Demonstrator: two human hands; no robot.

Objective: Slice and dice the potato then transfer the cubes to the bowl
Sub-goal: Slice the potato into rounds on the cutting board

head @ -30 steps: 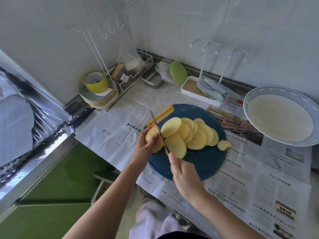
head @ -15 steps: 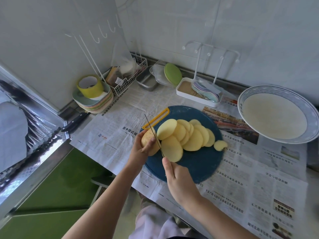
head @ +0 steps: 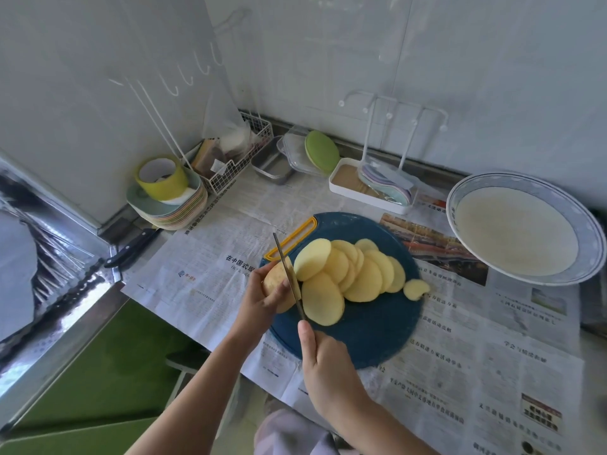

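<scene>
On the round dark blue cutting board lie several pale yellow potato slices, fanned out to the right, with one small end piece apart. My left hand holds the last uncut potato end at the board's left edge. My right hand grips a knife, whose thin blade stands on edge between the potato end and the nearest slice. A wide blue-rimmed bowl sits at the right.
Newspaper covers the counter. At the back stand a stack of plates with a yellow cup, a white wire basket, a metal tray, and a white rack with lids. A black-handled knife lies at the left edge.
The knife blade has come down against the potato end beside the newest slice. The view has shifted a little; the slices lie as before.
</scene>
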